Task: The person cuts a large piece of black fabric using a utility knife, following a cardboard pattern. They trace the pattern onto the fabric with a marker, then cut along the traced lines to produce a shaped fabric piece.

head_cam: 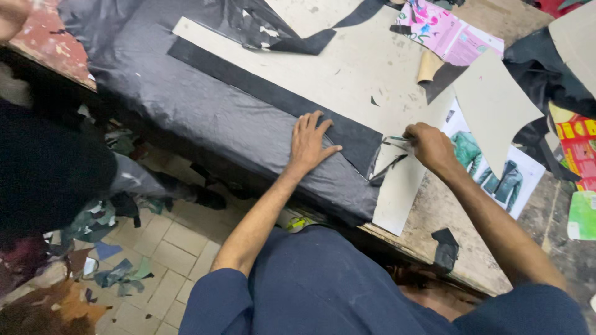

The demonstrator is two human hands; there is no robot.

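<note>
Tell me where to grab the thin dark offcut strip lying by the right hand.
Pinch the thin dark strip at its lower end, which likely hangs off the black sheet's edge over the pale card. Come from the table's near edge; the right hand crowds its upper end.

Lying just right of the fingers of the right hand [415, 134]: a printed sheet with jacket pictures [518, 162], partly under a grey card pattern [496, 105]. Lying far beyond these fingers: a pink leaflet [447, 31]. Sitting further right: red-and-yellow packaging [577, 146]. Resting below, nearer the body: a black scrap [446, 248]. Spreading down left: tiled floor [174, 245] with coloured offcuts [121, 273].
</note>
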